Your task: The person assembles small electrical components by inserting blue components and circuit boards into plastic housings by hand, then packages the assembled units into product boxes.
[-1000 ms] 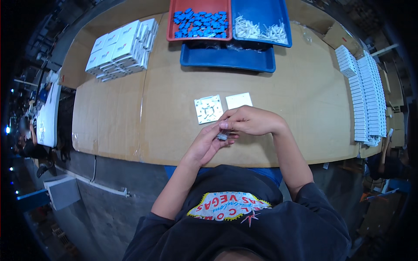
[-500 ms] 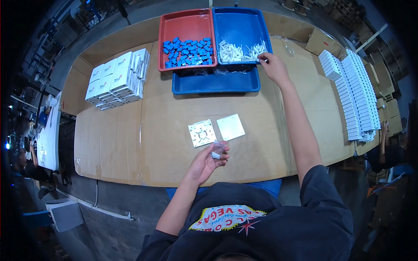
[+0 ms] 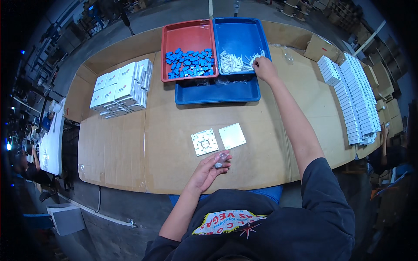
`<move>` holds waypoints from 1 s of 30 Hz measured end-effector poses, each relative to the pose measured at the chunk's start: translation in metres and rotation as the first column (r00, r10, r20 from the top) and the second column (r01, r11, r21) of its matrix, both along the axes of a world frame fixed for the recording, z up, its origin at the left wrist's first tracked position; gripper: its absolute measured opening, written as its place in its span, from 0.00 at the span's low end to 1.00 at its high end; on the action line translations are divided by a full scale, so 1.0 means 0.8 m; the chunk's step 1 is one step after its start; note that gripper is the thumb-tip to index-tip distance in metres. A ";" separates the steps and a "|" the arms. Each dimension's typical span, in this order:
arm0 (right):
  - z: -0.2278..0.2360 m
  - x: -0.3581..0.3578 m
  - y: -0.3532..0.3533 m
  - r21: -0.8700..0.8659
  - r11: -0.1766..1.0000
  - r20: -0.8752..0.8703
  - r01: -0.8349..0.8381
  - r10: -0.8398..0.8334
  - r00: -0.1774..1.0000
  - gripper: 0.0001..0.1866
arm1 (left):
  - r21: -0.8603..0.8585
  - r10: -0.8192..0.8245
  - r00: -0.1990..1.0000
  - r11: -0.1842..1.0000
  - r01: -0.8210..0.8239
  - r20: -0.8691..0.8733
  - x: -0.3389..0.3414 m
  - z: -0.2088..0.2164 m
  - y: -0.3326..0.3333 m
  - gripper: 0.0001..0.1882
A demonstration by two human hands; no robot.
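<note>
Two hands (image 3: 210,172) (image 3: 264,69), one bag (image 3: 221,160), two plates (image 3: 204,142) (image 3: 232,136), three trays (image 3: 188,37) (image 3: 239,37) (image 3: 217,93)

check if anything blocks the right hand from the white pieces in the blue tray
Nothing visible does: the right hand is at the near right corner of the open-topped blue tray, beside the white pieces. Whether it touches any is unclear.

Can't see fingertips of right hand (image 3: 264,69), down by white pegs (image 3: 230,62); can't tell if gripping any. Can't identify contents of small clear bag (image 3: 222,158) in left hand (image 3: 207,172), too small. Can't see rear of lower blue tray (image 3: 217,93), covered by upper trays (image 3: 237,37). Can't make out co-worker (image 3: 385,158) at far right, half lost in dark rim.
</note>
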State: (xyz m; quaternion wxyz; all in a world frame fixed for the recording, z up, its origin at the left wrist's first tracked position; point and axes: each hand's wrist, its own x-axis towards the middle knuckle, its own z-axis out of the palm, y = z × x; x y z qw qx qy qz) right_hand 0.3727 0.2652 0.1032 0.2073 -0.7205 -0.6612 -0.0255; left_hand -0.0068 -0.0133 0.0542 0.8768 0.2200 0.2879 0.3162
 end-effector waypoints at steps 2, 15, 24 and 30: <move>-0.004 0.002 -0.003 0.131 0.991 -0.045 0.029 -0.024 0.999 0.09 | 0.011 0.004 1.000 1.000 -0.004 0.006 0.000 0.005 0.000 0.25; 0.033 -0.085 -0.175 0.022 0.957 -0.980 -0.290 0.078 0.183 0.08 | -0.096 0.173 0.974 0.982 -0.161 0.145 -0.005 0.004 0.010 0.27; -0.001 -0.167 -0.301 -0.020 0.893 -0.968 -0.450 0.096 0.234 0.08 | -0.156 0.157 0.980 0.978 -0.137 0.124 0.000 0.007 0.007 0.29; 0.013 -0.186 -0.309 -0.056 0.904 -0.909 -0.423 0.129 0.395 0.06 | -0.140 0.142 0.982 0.982 -0.125 0.127 0.001 0.005 0.005 0.28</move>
